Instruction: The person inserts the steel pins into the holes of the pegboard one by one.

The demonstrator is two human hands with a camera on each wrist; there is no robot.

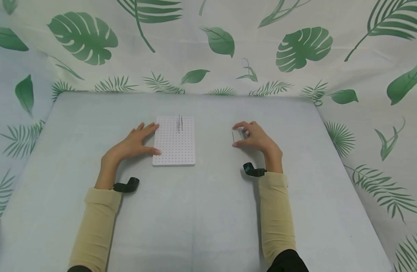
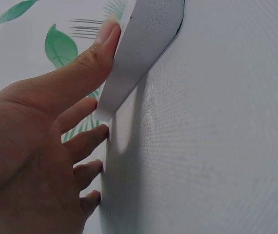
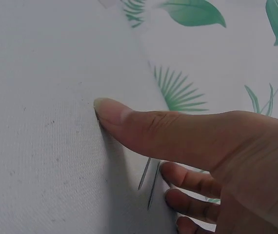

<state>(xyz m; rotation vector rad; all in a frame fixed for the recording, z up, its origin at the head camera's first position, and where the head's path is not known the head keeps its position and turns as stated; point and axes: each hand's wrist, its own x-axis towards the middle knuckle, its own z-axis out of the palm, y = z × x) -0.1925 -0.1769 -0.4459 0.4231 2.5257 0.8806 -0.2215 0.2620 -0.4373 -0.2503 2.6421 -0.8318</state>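
Observation:
A white pegboard [image 1: 174,151] with rows of small holes lies on the table, several thin metal pins [image 1: 179,124] standing in its upper part. My left hand [image 1: 135,143] rests along its left side with fingers spread, thumb at the lower left and index finger near the top left corner. From the left wrist, the thumb lies against the edge of the board [image 2: 144,44]. To the right, my right hand [image 1: 254,136] holds a thin metal pin [image 1: 233,136] lengthwise between thumb and index fingertips, low over the table. Two loose pins [image 3: 151,190] lie under this hand.
The pale cloth-covered table [image 1: 194,211] stretches around both hands. A leaf-patterned curtain [image 1: 249,37] rises behind its far edge and at both sides. Each wrist wears a black camera, on the left [image 1: 126,185] and on the right [image 1: 254,170].

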